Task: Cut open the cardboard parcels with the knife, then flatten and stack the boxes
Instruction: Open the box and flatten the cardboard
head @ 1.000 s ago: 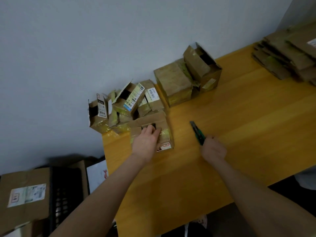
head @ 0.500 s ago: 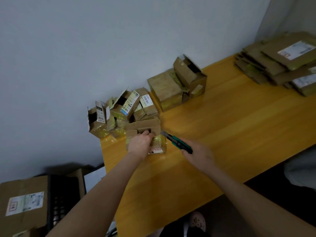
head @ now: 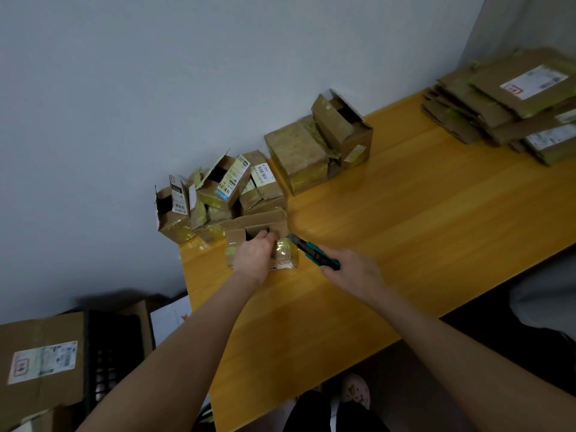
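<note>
A small taped cardboard parcel (head: 285,255) lies at the left end of the wooden table (head: 405,244), its top flaps partly open. My left hand (head: 254,257) grips this parcel from above, fingers hooked into the opening. My right hand (head: 352,271) holds a green and black utility knife (head: 314,252), its tip touching the parcel's right upper edge. A pile of small opened boxes (head: 218,191) sits just behind, against the wall.
Two larger boxes (head: 318,145) stand further along the wall, one with open flaps. A stack of flattened boxes (head: 511,104) lies at the far right. On the floor at left are a labelled carton (head: 40,363) and a black crate (head: 115,350).
My right hand has brought the knife leftwards from the bare table to the parcel's edge. My left hand has stayed on the parcel. The camera view has shifted.
</note>
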Demonstrator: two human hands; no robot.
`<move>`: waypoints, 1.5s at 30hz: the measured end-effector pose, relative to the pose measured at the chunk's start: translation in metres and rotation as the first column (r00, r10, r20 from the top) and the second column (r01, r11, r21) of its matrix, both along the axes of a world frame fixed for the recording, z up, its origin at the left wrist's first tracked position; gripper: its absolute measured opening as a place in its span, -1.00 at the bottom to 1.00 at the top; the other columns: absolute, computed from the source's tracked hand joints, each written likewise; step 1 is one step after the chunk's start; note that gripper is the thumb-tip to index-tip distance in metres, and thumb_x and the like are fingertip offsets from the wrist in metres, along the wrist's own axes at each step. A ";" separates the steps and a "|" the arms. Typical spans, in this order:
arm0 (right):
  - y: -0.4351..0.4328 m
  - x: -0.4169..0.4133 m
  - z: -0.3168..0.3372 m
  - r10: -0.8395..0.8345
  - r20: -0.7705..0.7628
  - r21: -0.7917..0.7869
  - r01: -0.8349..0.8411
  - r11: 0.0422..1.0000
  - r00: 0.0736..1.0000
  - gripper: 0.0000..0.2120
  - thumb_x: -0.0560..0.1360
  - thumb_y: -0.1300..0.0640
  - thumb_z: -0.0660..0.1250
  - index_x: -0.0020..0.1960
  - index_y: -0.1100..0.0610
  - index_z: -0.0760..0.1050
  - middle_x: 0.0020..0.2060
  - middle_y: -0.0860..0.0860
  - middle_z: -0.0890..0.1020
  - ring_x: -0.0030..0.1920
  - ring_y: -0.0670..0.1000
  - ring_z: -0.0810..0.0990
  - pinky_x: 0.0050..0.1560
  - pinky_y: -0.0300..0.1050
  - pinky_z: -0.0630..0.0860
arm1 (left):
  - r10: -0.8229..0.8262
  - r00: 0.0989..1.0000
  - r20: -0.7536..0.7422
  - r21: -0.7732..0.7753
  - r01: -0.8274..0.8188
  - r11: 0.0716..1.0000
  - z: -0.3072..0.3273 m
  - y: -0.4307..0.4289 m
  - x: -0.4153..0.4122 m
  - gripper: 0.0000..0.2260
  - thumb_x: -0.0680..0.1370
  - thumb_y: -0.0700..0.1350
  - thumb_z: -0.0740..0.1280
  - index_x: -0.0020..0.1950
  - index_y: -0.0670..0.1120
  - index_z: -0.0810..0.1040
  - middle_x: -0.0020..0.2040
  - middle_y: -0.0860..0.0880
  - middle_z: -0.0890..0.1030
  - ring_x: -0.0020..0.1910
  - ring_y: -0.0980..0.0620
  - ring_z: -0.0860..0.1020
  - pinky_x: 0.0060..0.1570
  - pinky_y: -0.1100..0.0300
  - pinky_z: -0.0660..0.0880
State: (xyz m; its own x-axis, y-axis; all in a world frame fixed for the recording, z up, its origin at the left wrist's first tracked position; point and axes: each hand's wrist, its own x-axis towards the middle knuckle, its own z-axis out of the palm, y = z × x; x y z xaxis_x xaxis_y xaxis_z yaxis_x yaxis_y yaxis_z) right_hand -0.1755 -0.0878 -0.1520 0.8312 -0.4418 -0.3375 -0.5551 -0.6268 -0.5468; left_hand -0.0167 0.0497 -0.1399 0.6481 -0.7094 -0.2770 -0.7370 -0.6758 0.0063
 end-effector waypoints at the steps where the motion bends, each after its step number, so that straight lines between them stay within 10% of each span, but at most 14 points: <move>1: 0.001 0.002 0.001 -0.011 0.000 0.011 0.011 1.000 1.000 -0.53 0.58 -0.04 0.20 0.47 -0.21 0.24 0.10 -0.07 0.62 -0.16 -0.03 0.60 -0.28 -0.17 0.51 | 0.007 1.000 -0.002 -0.010 -0.007 1.000 -0.001 0.001 -0.001 -0.55 0.52 -0.16 0.39 0.38 -0.05 0.38 0.22 -0.04 0.48 0.06 -0.13 0.57 -0.06 0.05 0.52; 15: 0.009 -0.007 -0.009 -0.302 0.129 0.334 0.246 0.910 0.944 -0.56 0.58 0.06 0.25 0.45 -0.09 0.34 0.04 0.02 0.65 -0.14 0.07 0.62 -0.19 -0.02 0.57 | 0.074 0.997 -0.025 -0.065 -0.075 0.995 0.001 -0.003 0.009 -0.50 0.50 -0.13 0.42 0.41 -0.03 0.37 0.28 -0.03 0.48 0.20 -0.05 0.52 0.10 0.09 0.48; 26: -0.010 0.061 -0.053 -0.360 -0.215 0.224 0.405 0.887 0.908 -0.37 0.60 0.28 0.19 0.58 0.09 0.00 0.33 0.16 0.46 0.25 0.17 0.50 0.02 -0.08 0.48 | 0.079 0.995 0.068 -0.054 -0.075 0.996 0.006 -0.013 0.002 -0.50 0.54 0.10 0.34 0.41 -0.04 0.32 0.17 -0.05 0.57 0.20 -0.03 0.49 -0.04 0.07 0.55; 33: -0.001 0.073 -0.042 -0.391 -0.035 0.093 0.393 0.915 0.920 -0.51 0.61 -0.19 0.06 0.44 0.04 0.31 0.27 0.13 0.47 0.25 0.18 0.45 0.17 0.07 0.46 | -0.090 0.991 0.100 -0.007 0.091 0.996 0.011 -0.004 0.000 -0.77 0.62 -0.19 0.19 0.23 -0.07 0.52 0.17 -0.04 0.58 0.17 -0.05 0.52 0.13 0.12 0.43; 39: 0.032 0.093 -0.013 -0.204 -0.161 0.081 0.219 0.972 0.966 -0.42 0.52 -0.33 0.16 0.34 0.06 0.38 0.08 0.09 0.60 0.07 0.15 0.58 -0.10 -0.07 0.46 | -0.045 0.937 0.346 -0.317 0.162 0.935 0.031 -0.008 0.024 -0.62 0.41 -0.23 0.43 0.22 -0.12 0.54 0.04 -0.10 0.54 -0.01 -0.10 0.52 -0.27 0.12 0.50; 42: 0.030 0.095 -0.007 -0.203 -0.152 0.079 0.216 0.973 0.967 -0.56 0.55 -0.21 0.23 0.18 0.14 0.46 -0.20 0.01 0.53 -0.15 0.07 0.54 -0.25 -0.13 0.41 | 0.095 0.990 0.103 -0.087 -0.086 0.993 0.039 -0.012 0.046 -0.47 0.54 -0.06 0.36 0.46 -0.06 0.27 0.24 -0.09 0.47 0.18 -0.10 0.49 -0.09 0.09 0.50; 45: 0.028 0.093 -0.007 -0.235 -0.119 0.124 0.249 0.961 0.965 -0.60 0.57 -0.13 0.25 0.23 0.16 0.47 -0.23 0.00 0.51 -0.17 0.06 0.51 -0.24 -0.13 0.39 | 0.138 0.990 0.013 0.063 -0.139 0.988 0.036 -0.008 0.054 -0.66 0.62 0.05 0.23 0.39 0.02 0.42 0.11 -0.06 0.59 0.06 -0.08 0.58 -0.14 0.10 0.49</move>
State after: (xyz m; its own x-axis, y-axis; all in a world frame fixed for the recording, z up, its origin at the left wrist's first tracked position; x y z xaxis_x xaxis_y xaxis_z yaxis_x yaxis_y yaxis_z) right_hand -0.0825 -0.0596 -0.1590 0.6630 -0.5692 -0.4863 -0.7384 -0.3903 -0.5499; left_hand 0.0372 0.0418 -0.1036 0.7413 -0.5938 -0.3129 -0.6361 -0.7703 -0.0454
